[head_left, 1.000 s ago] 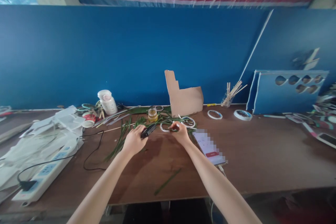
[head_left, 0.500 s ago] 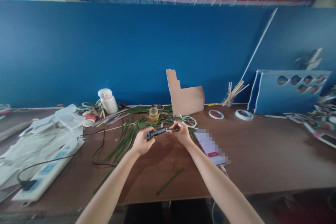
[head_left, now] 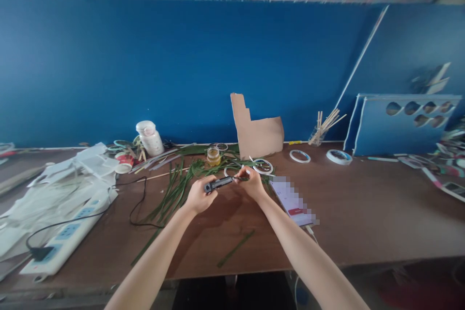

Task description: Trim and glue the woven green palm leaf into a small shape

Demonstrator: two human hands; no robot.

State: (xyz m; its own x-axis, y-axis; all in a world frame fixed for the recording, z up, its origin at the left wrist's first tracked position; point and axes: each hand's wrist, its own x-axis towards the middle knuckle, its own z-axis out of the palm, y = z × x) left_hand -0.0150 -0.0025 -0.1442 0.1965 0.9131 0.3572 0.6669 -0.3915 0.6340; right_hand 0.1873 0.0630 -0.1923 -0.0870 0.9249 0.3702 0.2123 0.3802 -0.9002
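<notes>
My left hand (head_left: 199, 196) is wrapped round a dark grey, stick-shaped tool (head_left: 219, 183), which has a round mark on its near end and a thin tip pointing right. Its exact kind is not clear. Close to that tip, my right hand (head_left: 251, 184) pinches something small and thin, too small to make out. Green leaf strips (head_left: 178, 189) lie behind and to the left of both hands. Just beyond the fingers stand a small glass jar of yellow liquid (head_left: 213, 157) and a white ring of tape (head_left: 263, 166).
A phone (head_left: 290, 201) lies right of my right hand. At left are a power strip (head_left: 61, 242), a black cable (head_left: 131, 215) and white sheets (head_left: 87, 162). A white bottle (head_left: 149, 139), cut cardboard (head_left: 259, 135) and wooden sticks (head_left: 323, 127) stand along the blue wall.
The tool in my left hand sits very slightly further right in the picture, and the whole view has shifted a little. Both hands keep their grip.
</notes>
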